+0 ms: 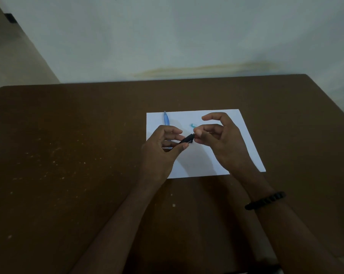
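Steadying the black pen (187, 139) over the paper (187, 118) toward the table's (88, 155) far edge, the left hand (161, 153) curls round its barrel. The right hand (222, 143) pinches its tip and should twist gently, straight along the pen.

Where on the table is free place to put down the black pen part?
The brown table left of the white sheet is bare, as is the strip right of it. On the sheet, only the near edge is free. Its far part is crowded: blue pen barrel, small blue piece, left hand, right hand with the black pen part.
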